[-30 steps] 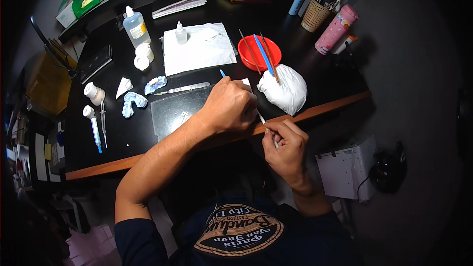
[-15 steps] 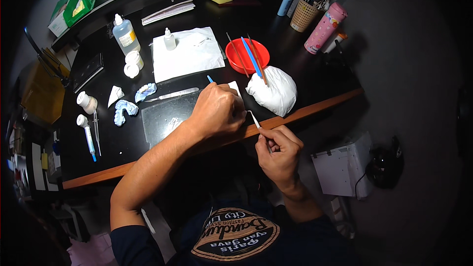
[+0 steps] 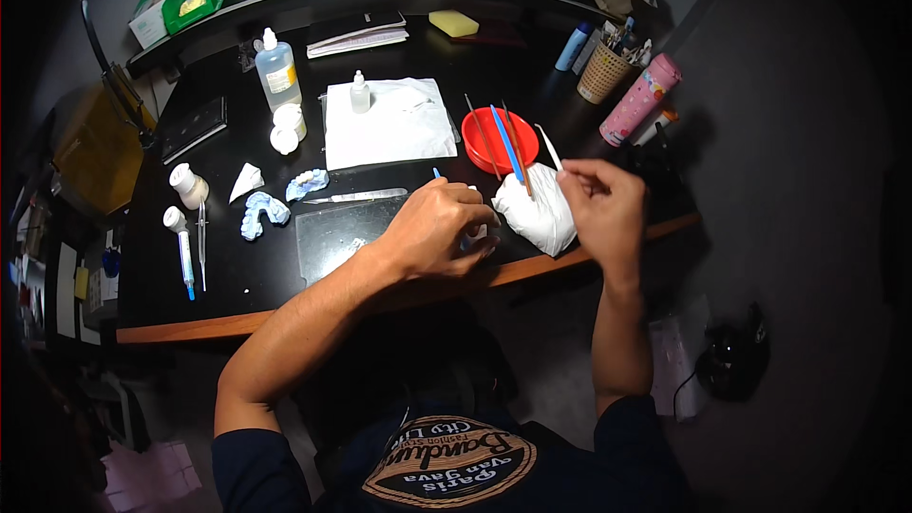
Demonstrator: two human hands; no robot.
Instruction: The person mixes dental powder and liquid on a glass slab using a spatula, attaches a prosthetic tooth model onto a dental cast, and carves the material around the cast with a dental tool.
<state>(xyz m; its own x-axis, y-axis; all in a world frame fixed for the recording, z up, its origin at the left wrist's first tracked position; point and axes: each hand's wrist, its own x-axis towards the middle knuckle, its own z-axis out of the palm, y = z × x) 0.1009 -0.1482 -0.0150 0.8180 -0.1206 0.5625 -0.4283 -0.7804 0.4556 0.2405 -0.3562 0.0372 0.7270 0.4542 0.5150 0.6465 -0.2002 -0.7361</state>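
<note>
Pinching a slim white tool [image 3: 551,148] between the clamped fingers of our right hand [image 3: 600,209], we hold it raised over the right part of the desk [image 3: 249,266], its thin end just beside a red bowl [image 3: 475,150]. Below it sits a white wrapped bundle [image 3: 537,218], with a blue rod [image 3: 505,141] slanting from the bowl onto it among brown sticks.

We keep our left hand [image 3: 442,228] by the front edge, near a dark glossy plate [image 3: 328,242]; its fingers curl, a blue tip [image 3: 437,173] shows past the knuckles, and we cannot tell whether they close on anything.

Farther left, we have a scalpel [image 3: 356,197] behind the plate, two pale-blue dental casts [image 3: 264,214] and metal tweezers [image 3: 202,247]. Behind, a small dropper bottle [image 3: 360,95] stands on a white sheet [image 3: 389,138], near a larger clear bottle [image 3: 278,76]. At the far right, we see a pink flask [image 3: 641,100] beside a woven cup [image 3: 601,76].
</note>
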